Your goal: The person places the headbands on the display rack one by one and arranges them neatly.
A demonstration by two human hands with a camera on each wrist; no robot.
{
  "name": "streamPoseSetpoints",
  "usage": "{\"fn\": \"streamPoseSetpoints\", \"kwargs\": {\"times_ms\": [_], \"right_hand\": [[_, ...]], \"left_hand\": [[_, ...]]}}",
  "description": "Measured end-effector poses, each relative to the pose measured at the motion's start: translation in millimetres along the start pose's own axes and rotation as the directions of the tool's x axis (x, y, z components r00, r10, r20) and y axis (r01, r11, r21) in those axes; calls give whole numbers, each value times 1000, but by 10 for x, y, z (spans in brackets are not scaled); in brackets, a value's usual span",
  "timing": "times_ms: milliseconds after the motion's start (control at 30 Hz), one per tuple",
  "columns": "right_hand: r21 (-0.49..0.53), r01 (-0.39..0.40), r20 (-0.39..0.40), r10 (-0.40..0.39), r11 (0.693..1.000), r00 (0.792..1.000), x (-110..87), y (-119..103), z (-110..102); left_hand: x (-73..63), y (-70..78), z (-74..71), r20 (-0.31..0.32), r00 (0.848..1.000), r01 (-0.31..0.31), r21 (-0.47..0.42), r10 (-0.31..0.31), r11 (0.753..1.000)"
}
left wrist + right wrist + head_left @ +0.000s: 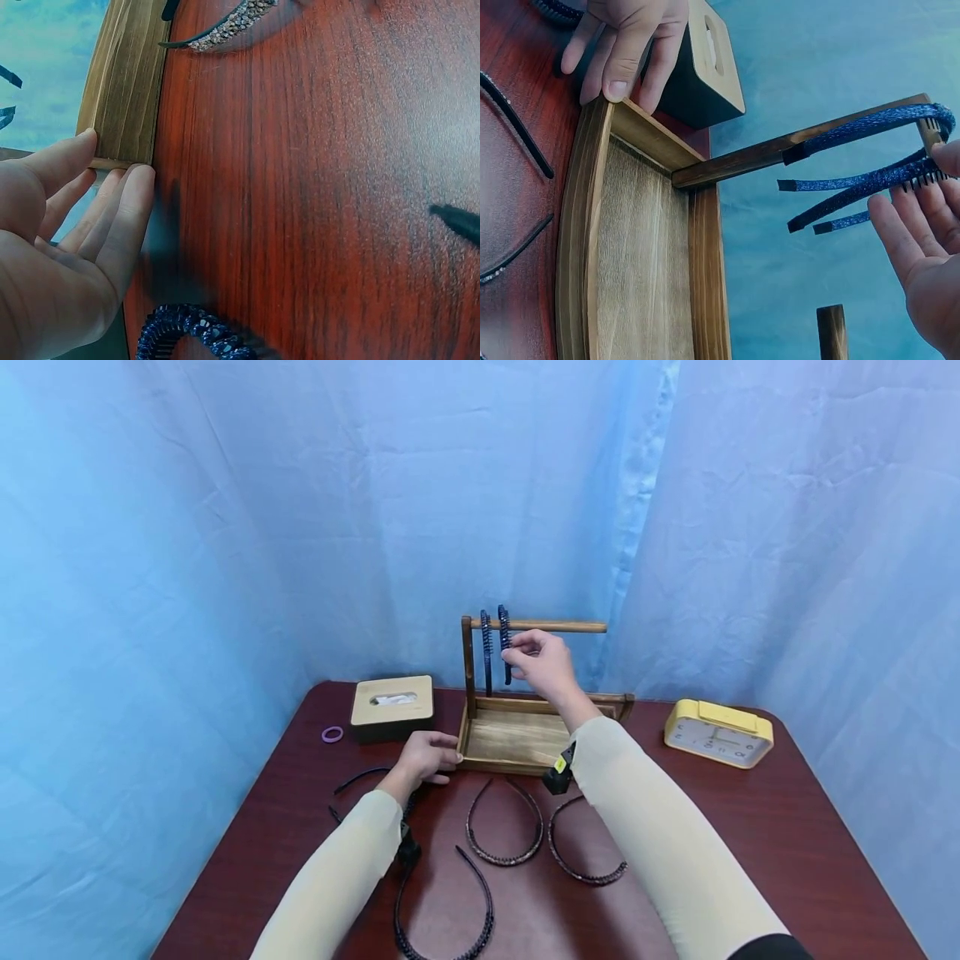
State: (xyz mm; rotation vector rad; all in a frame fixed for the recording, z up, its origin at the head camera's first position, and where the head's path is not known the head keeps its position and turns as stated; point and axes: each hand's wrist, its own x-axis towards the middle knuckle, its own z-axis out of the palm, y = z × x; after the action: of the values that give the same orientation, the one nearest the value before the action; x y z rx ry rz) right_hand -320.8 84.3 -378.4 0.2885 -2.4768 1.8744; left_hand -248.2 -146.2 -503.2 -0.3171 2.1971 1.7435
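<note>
A wooden rack [498, 767] with a tray base and a raised rod [562, 627] stands at the table's back. Two dark blue toothed headbands hang on the rod; the inner headband [487, 652] is nearer the post. My right hand [546, 662] pinches the outer headband [877, 180] between thumb and fingers, just below the rod. With fingers nearly straight, my left hand [422, 755] touches the tray's front left corner; its fingertips [139, 184] rest right at the edge.
Several more headbands lie in front of the rack, including a middle headband [506, 860], a right headband [592, 878] and a near headband [487, 910]. A tissue box [393, 714] and purple ring [332, 734] sit left; a yellow clock [718, 733] stands right.
</note>
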Motion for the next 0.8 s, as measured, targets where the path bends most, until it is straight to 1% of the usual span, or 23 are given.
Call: {"fn": "streamPoseSetpoints", "kwargs": {"times_ms": [167, 600, 700, 800], "right_hand": [[6, 0, 3, 0, 1000, 1000, 18, 6, 31], [-1, -11, 10, 11, 1000, 1000, 22, -47, 55], [-14, -19, 17, 19, 1000, 1000, 10, -69, 30], [-51, -18, 27, 20, 999, 999, -14, -91, -40]], "left_hand": [[7, -7, 12, -5, 1000, 5, 2, -5, 1000], [15, 13, -10, 13, 1000, 10, 3, -10, 1000], [15, 24, -9, 13, 1000, 14, -3, -14, 1000], [17, 20, -6, 13, 1000, 14, -3, -14, 1000]]}}
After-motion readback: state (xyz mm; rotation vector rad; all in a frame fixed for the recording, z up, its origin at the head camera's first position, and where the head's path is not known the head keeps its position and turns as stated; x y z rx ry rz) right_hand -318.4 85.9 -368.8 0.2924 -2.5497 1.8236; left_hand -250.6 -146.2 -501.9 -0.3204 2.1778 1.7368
